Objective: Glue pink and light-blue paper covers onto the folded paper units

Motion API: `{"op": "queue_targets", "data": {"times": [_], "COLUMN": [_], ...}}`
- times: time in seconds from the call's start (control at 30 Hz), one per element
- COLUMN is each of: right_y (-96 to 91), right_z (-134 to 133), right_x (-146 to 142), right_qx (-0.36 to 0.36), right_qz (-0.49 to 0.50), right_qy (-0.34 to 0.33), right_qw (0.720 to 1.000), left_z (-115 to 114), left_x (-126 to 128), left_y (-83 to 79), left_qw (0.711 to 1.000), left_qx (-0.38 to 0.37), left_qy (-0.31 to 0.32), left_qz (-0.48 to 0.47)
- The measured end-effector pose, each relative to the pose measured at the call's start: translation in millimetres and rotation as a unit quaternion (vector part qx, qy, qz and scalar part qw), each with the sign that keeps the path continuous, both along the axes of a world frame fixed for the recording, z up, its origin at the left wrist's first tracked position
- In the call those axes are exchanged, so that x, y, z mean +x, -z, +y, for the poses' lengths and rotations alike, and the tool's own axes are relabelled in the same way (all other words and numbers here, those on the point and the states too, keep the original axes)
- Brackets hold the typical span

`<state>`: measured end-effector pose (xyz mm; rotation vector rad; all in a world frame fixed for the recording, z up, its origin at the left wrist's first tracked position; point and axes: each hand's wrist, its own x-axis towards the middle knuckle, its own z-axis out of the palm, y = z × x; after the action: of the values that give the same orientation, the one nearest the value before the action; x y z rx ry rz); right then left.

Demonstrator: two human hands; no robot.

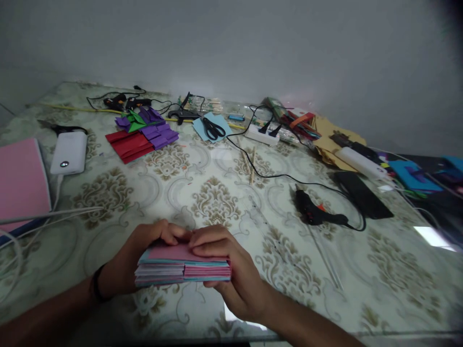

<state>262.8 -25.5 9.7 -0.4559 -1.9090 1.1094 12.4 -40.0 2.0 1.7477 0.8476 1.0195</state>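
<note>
pink sheet (22,183): left edge cuts it | paper stack (181,266): partly behind fingers (215,234)

The light is dim, cool and grey, leaving the wall (224,48) flat and murky, with heavy darkening in the corner at 2 o'clock. Hard white glare patches shine off the glossy tabletop (213,255), one between 3 and 4 o'clock, another at 6 o'clock, beneath the hands (244,277). A fainter sheen lies near the centre. Shadow deepens over the forearm (47,306) toward 8 o'clock. The black glue gun (311,209) and dark smartphone (363,195) lose surface detail. Softness blurs the folded paper stack (161,267); smearing and wide-angle stretching worsen toward 3 o'clock.
</note>
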Motion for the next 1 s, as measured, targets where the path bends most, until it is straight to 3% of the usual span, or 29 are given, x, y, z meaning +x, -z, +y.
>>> {"op": "queue_targets", "data": {"times": [0.27, 0.57, 0.73, 0.87, 1.0], "right_y": [0.0, 9.8, 22.0, 31.7, 37.3], "right_z": [2, 5, 9, 14, 18], "right_x": [0, -3, -6, -7, -9], "right_qx": [-0.020, -0.007, -0.011, -0.053, -0.077], "right_qz": [0.010, -0.046, -0.086, -0.140, -0.158], "right_qy": [0.030, 0.055, 0.061, 0.050, 0.054], "right_qw": [0.999, 0.997, 0.994, 0.987, 0.983], "left_z": [7, 5, 3, 5, 8], "left_x": [5, 9, 11, 11, 10], "left_y": [-19.9, -17.9, -16.9, -10.8, -9.5], "left_qw": [0.995, 1.000, 0.997, 0.986, 0.985], "left_qx": [-0.025, -0.020, -0.057, -0.131, -0.140], "left_qy": [0.010, 0.005, -0.041, -0.101, -0.101], "left_qz": [0.094, 0.007, -0.014, 0.001, 0.007]}}
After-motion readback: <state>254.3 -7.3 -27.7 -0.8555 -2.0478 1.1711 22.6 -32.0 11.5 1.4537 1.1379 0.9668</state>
